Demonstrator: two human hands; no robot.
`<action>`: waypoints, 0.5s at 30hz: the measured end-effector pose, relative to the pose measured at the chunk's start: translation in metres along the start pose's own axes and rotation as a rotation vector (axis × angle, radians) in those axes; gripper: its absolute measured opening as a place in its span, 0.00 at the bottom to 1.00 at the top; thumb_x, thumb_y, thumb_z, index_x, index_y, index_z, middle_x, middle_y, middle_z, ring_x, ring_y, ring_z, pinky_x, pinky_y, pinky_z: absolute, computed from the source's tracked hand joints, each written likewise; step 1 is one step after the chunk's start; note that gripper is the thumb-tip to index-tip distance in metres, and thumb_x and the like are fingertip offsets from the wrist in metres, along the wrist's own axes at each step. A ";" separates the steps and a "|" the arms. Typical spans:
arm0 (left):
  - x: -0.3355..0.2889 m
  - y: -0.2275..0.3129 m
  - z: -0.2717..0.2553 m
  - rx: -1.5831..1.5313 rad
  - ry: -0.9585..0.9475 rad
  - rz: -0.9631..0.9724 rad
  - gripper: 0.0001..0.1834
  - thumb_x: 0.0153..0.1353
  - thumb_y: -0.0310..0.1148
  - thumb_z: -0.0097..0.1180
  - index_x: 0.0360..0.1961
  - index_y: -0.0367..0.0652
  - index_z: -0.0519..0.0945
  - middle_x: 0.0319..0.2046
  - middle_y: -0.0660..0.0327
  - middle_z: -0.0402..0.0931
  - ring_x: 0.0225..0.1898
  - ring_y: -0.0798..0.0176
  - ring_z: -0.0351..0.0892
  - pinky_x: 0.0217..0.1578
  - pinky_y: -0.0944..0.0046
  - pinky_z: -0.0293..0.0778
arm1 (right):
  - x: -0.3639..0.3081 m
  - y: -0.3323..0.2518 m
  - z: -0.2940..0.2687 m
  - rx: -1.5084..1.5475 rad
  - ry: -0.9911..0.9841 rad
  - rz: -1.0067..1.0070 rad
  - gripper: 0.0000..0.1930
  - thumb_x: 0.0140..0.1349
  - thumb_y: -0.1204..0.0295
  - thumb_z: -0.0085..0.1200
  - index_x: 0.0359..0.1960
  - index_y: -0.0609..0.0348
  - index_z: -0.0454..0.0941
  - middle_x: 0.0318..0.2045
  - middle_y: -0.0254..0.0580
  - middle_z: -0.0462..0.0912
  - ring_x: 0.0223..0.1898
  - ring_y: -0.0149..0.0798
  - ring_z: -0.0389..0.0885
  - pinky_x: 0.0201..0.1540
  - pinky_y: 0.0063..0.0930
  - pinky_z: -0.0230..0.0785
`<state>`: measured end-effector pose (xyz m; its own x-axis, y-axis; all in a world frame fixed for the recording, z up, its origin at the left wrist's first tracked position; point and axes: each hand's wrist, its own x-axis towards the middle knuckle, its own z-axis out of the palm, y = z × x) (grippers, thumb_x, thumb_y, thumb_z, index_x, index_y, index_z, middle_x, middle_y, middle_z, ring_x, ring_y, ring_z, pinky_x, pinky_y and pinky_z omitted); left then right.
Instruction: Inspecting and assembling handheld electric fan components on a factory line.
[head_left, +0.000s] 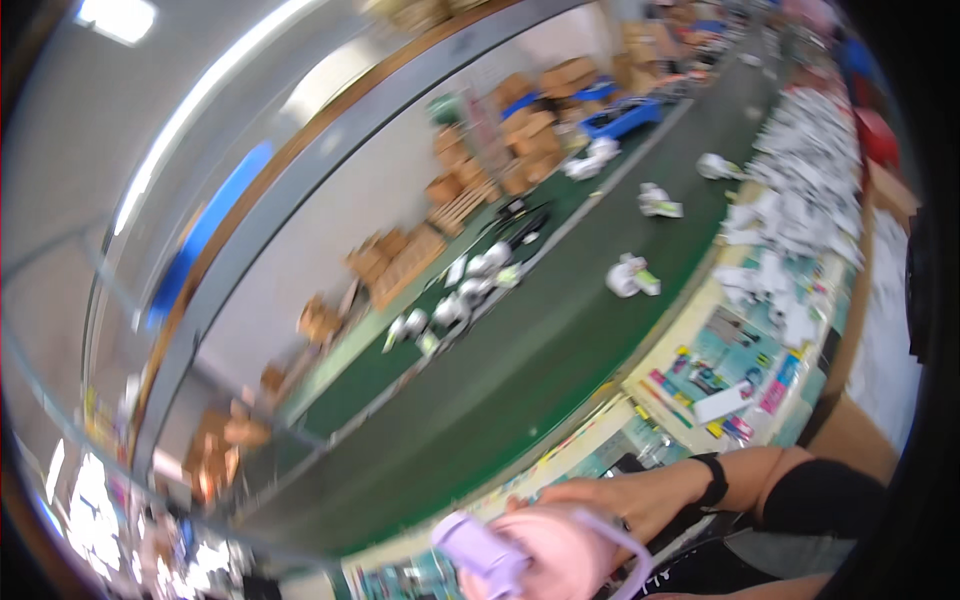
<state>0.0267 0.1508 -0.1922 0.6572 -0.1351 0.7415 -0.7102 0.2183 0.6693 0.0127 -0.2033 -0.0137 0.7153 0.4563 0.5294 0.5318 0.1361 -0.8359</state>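
My right hand [625, 500] reaches in from the lower right, a black band on its wrist and a black sleeve on the forearm. Its fingers are closed round a pink tumbler [560, 555] at the bottom edge. The tumbler has a lilac spout-like part [480, 555] and a lilac loop handle [632, 560]. Its lower part is cut off by the picture's edge. A strip of bare skin, apparently my left forearm [745, 590], shows at the bottom right; my left hand is out of sight.
Beyond my hand runs a green conveyor belt [480, 400] carrying several white bundles [630, 277]. A worktop at its near side holds a white box [723, 402], colourful small items and a heap of white slips [805, 170]. Cardboard boxes [400, 265] and a blue tray [622, 120] stand across the belt.
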 end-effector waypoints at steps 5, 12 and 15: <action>0.135 0.021 0.061 0.142 0.136 -0.282 0.23 0.65 0.33 0.37 0.61 0.43 0.59 0.60 0.50 0.59 0.61 0.51 0.59 0.58 0.51 0.59 | 0.000 0.018 0.007 -0.042 0.065 -0.189 0.47 0.47 0.62 0.65 0.65 0.60 0.46 0.61 0.53 0.57 0.62 0.44 0.58 0.63 0.34 0.49; 0.217 0.127 0.191 -0.011 0.368 -0.116 0.23 0.58 0.40 0.51 0.48 0.32 0.70 0.38 0.46 0.74 0.39 0.53 0.75 0.40 0.60 0.71 | -0.004 0.040 0.020 -0.293 0.152 -0.158 0.51 0.41 0.56 0.67 0.64 0.63 0.49 0.53 0.59 0.65 0.55 0.55 0.65 0.56 0.42 0.58; 0.217 0.114 0.158 -0.209 -0.064 0.090 0.33 0.61 0.50 0.43 0.58 0.32 0.60 0.46 0.40 0.71 0.51 0.46 0.70 0.52 0.54 0.68 | 0.002 0.049 0.020 -0.308 0.190 -0.182 0.52 0.41 0.55 0.67 0.64 0.62 0.48 0.54 0.59 0.65 0.55 0.55 0.65 0.56 0.41 0.58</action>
<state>0.0488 -0.0067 0.0524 0.5715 -0.1655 0.8038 -0.6932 0.4268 0.5808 0.0315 -0.1775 -0.0565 0.6527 0.2744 0.7061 0.7477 -0.0834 -0.6588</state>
